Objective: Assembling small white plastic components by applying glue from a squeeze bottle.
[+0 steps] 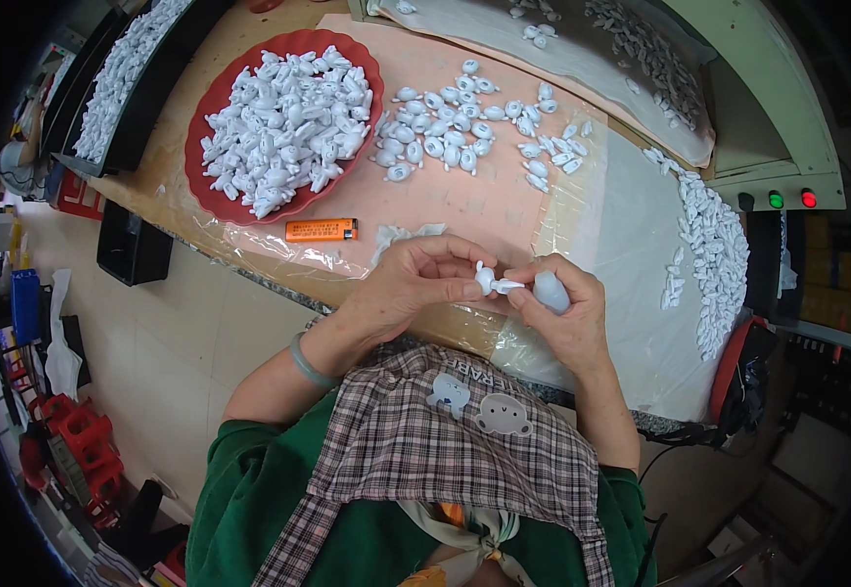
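Observation:
Above the table's near edge, both my hands meet. Fingers and thumb of my left hand [423,279] pinch a small glossy white figure piece [485,278]. My right hand [574,313] is closed round a pale grey, rounded squeeze bottle [551,292]. A narrow white tip or part [508,287] lies between the two hands, touching or nearly touching the figure piece; I cannot tell whether it belongs to the bottle. Just beyond my left hand sits a crumpled white tissue [401,238]. Farther off, several loose white pieces [433,124] are spread over a pinkish sheet [484,210].
A red scalloped bowl [373,73] heaped with white parts stands at the far left, an orange lighter [322,229] before it. A black tray [141,117] holds more. Slim white parts [714,254] pile up on the right. A pale green machine housing [773,108] rises at the far right.

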`<action>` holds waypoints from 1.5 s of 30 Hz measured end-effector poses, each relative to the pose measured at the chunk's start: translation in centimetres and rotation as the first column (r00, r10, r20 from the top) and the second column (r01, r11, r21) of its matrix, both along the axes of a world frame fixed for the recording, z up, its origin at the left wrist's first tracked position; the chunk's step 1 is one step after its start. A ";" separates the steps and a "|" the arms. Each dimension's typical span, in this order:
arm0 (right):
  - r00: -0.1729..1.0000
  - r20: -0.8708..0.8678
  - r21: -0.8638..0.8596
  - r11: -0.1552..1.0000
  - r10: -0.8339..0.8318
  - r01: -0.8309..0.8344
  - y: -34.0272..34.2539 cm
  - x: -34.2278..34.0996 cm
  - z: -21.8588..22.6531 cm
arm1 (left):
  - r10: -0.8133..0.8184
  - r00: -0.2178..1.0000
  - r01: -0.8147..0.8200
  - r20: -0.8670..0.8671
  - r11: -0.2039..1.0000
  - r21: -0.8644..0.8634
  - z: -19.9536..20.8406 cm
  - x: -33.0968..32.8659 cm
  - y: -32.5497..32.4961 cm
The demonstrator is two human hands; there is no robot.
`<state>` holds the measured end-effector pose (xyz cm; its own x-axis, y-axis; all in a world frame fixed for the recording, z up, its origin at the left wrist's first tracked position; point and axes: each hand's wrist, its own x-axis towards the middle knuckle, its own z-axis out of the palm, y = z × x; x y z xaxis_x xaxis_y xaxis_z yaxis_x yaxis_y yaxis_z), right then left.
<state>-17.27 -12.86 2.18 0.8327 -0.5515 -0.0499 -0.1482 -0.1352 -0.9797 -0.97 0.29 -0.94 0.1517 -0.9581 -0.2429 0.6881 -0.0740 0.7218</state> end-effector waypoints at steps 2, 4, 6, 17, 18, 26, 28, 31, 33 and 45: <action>0.999 -0.047 0.023 1.000 -0.007 0.008 0.0 0.0 0.2 | -0.033 0.997 0.032 0.065 0.999 0.014 0.3 0.0 0.0; 1.000 -0.025 0.053 0.999 -0.001 0.002 0.2 0.0 0.2 | -0.053 0.991 0.050 0.119 0.998 0.028 0.9 0.1 0.1; 1.000 -0.003 0.085 0.996 0.008 -0.007 0.2 -0.1 0.1 | -0.072 0.982 0.065 0.172 0.997 0.045 0.9 0.1 0.1; 0.991 0.103 0.247 0.962 0.091 -0.114 0.6 -1.3 -0.6 | -0.137 0.952 0.139 0.273 0.990 0.012 1.3 0.0 0.2; 0.991 0.103 0.250 0.962 0.089 -0.112 0.7 -1.4 -0.7 | -0.139 0.952 0.141 0.272 0.990 0.015 1.3 0.0 0.2; 0.988 0.108 0.237 0.963 0.109 -0.132 1.0 -1.6 -1.2 | -0.170 0.955 0.164 0.243 0.985 0.047 0.8 0.0 0.5; 0.989 0.104 0.245 0.961 0.106 -0.129 1.1 -1.6 -1.2 | -0.174 0.955 0.167 0.241 0.985 0.050 0.8 0.1 0.6; 0.988 0.111 0.256 0.958 0.103 -0.129 1.0 -1.7 -1.4 | -0.182 0.954 0.173 0.239 0.983 0.062 0.8 0.0 0.4; 0.988 0.117 0.258 0.957 0.104 -0.132 1.0 -1.8 -1.4 | -0.186 0.954 0.175 0.233 0.982 0.067 0.9 0.0 0.4; 0.987 0.116 0.254 0.958 0.109 -0.136 1.2 -1.9 -1.7 | -0.200 0.953 0.188 0.227 0.980 0.072 0.9 0.1 0.4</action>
